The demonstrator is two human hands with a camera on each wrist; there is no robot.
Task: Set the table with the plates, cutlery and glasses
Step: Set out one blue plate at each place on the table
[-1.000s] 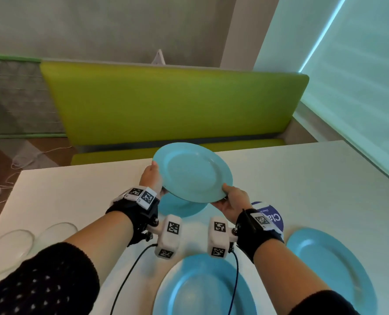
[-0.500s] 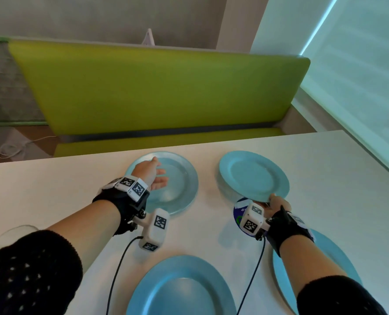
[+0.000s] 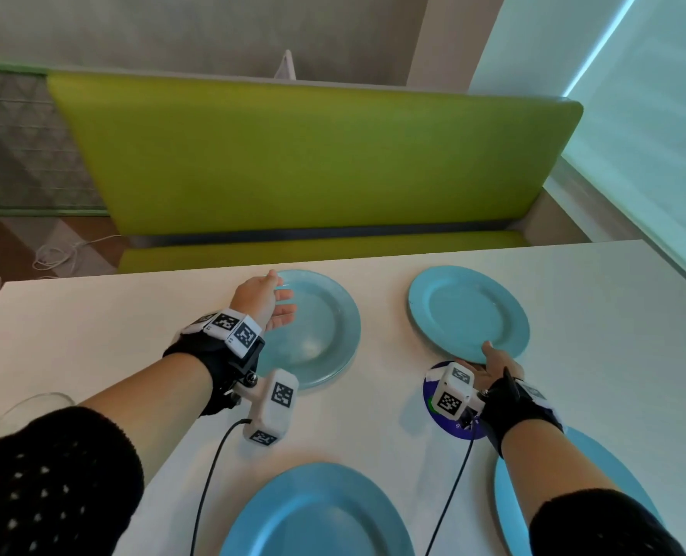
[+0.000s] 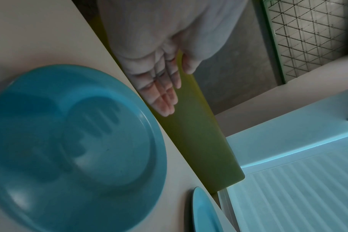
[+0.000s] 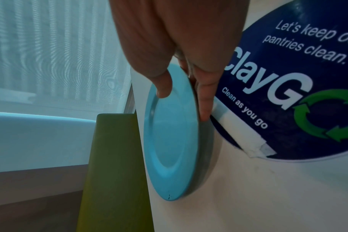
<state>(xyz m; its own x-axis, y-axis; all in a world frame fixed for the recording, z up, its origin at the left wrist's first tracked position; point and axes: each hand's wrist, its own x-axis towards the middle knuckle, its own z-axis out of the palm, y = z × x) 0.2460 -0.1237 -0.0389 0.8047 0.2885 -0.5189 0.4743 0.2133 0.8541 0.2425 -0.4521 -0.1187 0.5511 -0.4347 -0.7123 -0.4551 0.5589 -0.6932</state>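
Four blue plates are on the white table (image 3: 92, 335). My right hand (image 3: 489, 357) pinches the near rim of the far right plate (image 3: 469, 311), thumb (image 5: 163, 87) on top and fingers (image 5: 205, 102) underneath. That plate (image 5: 173, 133) is tilted, its far edge down at the table. My left hand (image 3: 281, 302) hovers open over the left rim of the far left plate (image 3: 317, 327), with straight fingers (image 4: 165, 94) clear of the plate (image 4: 69, 141). Two more plates lie near me, one in the middle (image 3: 317, 511) and one at the right (image 3: 598, 455).
A round blue sticker (image 3: 457, 427) lies on the table under my right wrist; its print shows in the right wrist view (image 5: 298, 94). Clear glass dishes (image 3: 32, 401) sit at the table's left edge. A green bench (image 3: 293, 162) runs behind the far edge.
A second ago both hands held one plate above another. My right hand carried it to the right and lowered it; my left hand let go and now hovers over the plate left behind.
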